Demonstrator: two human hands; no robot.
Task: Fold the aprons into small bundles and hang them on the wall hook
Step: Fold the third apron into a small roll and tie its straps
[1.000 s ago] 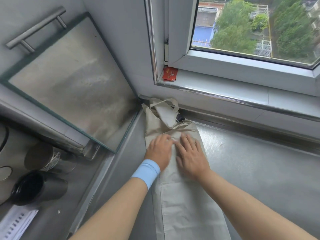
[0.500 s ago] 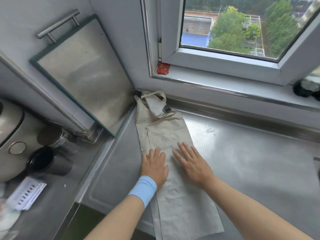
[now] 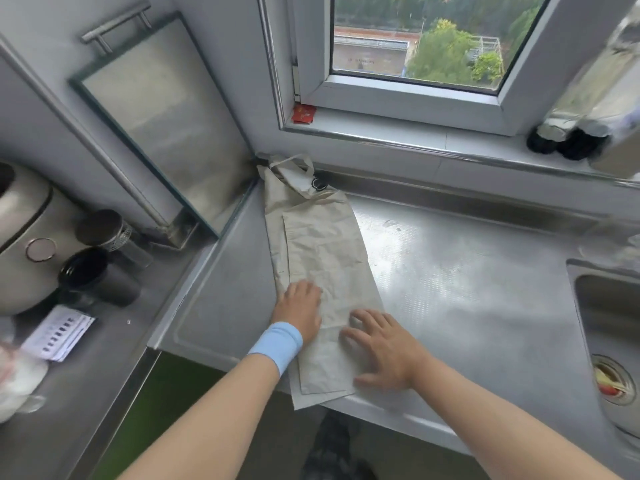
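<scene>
A beige apron (image 3: 322, 251), folded into a long narrow strip, lies on the steel counter (image 3: 460, 289) and runs from the back corner to the front edge. Its neck strap and a black ring (image 3: 319, 183) sit at the far end. My left hand (image 3: 300, 308), with a light blue wristband, presses flat on the strip's left side. My right hand (image 3: 384, 344) lies flat with fingers spread on the near end of the strip. No wall hook is in view.
A sink (image 3: 609, 327) is sunk into the counter at the right. A framed panel (image 3: 162, 119) leans in the left corner. Metal cups (image 3: 100, 258) and a white appliance (image 3: 24, 233) stand on the left counter. Dark bottles (image 3: 568, 143) stand on the window sill.
Both hands have slid along the apron toward me, from near its top to its near end, smoothing it. The view has pulled back, showing the sink and the counter's front edge.
</scene>
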